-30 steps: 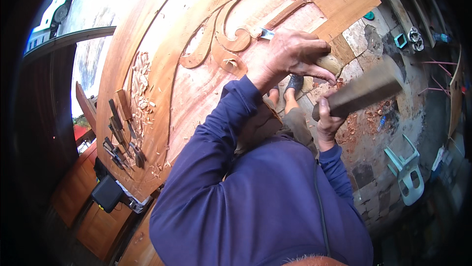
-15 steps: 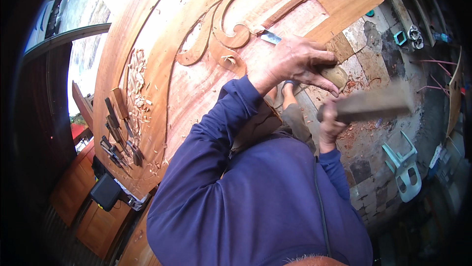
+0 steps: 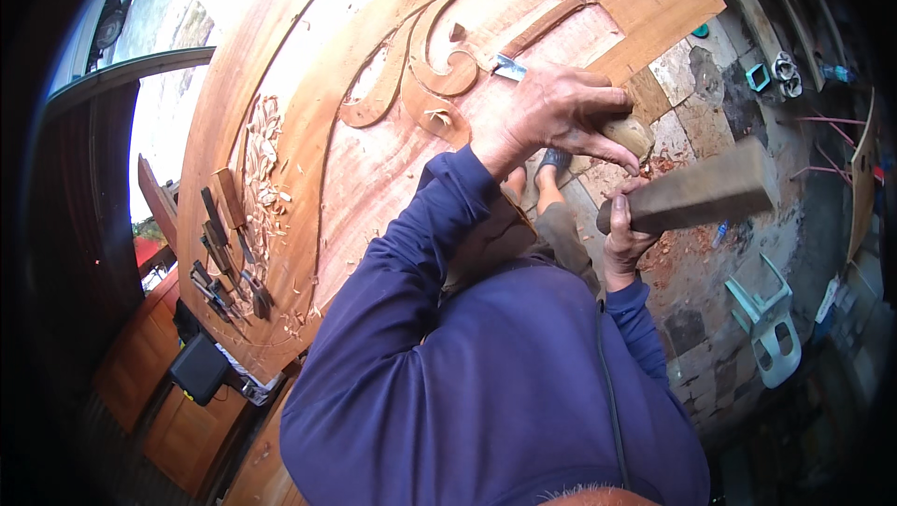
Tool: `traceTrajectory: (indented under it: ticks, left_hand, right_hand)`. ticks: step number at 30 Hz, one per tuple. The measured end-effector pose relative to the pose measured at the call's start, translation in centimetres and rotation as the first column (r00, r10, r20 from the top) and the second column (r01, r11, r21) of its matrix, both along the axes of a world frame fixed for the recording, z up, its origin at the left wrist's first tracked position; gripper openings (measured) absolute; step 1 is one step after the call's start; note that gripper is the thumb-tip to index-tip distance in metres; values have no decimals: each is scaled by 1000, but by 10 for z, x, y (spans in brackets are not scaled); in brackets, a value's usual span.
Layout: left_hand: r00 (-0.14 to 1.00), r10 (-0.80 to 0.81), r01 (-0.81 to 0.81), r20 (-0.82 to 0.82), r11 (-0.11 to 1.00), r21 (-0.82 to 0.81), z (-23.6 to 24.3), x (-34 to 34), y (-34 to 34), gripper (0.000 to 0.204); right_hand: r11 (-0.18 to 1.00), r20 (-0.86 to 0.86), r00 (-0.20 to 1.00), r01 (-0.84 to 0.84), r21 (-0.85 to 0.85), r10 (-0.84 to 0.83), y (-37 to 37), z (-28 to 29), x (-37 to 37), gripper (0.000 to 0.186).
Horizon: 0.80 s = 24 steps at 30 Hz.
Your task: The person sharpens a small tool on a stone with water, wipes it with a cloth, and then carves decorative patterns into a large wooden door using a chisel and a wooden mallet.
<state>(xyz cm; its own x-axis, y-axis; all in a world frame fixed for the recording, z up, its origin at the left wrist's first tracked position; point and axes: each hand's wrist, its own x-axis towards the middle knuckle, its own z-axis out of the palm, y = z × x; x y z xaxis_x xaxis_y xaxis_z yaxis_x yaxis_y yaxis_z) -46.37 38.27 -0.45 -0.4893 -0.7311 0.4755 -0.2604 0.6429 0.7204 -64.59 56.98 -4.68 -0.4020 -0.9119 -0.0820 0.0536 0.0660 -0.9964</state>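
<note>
My left hand [image 3: 565, 114] is closed around a chisel, its shiny flat blade [image 3: 509, 67] pointing away to the left. The blade's tip meets the carved wooden panel [image 3: 374, 170] beside a raised scroll [image 3: 453, 74]. The chisel's rounded wooden handle [image 3: 635, 135] sticks out on the right of that hand. My right hand [image 3: 628, 242] grips one end of a thick, squared wooden mallet [image 3: 701, 196]. The mallet is held in the air, apart from the handle. A small brown wood chip [image 3: 456, 32] lies near the scroll.
Several carving tools [image 3: 222, 249] lie on the panel's left side next to a heap of shavings [image 3: 264, 156]. A dark box-like device [image 3: 199, 368] sits at the panel's lower left edge. On the tiled floor at right are a pale green plastic chair [image 3: 771, 328] and scattered shavings.
The mallet, blurred by motion before, now shows sharply and slightly turned, its far end a little higher. A brown chip now shows near the scroll. My left hand has hardly moved.
</note>
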Motion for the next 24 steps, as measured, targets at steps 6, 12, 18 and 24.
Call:
traceTrajectory:
  ticks: [6, 12, 18, 24]
  left_hand:
    - [983, 123, -109, 138, 988, -108, 17, 7, 6, 57]
    - [999, -5, 4, 48, 1000, 17, 4, -9, 8, 57]
    - [1000, -5, 6, -12, 999, 47, 5, -6, 6, 62]
    - [1000, 22, -21, 16, 1000, -6, -3, -3, 6, 64]
  right_hand:
    - [981, -129, 983, -112, 157, 133, -4, 3, 1, 36]
    - [988, -13, 995, 104, 112, -103, 4, 24, -6, 36]
    - [999, -416, 909, 14, -42, -30, 12, -19, -4, 43]
    - [993, -71, 997, 50, 107, -42, 14, -6, 1, 40]
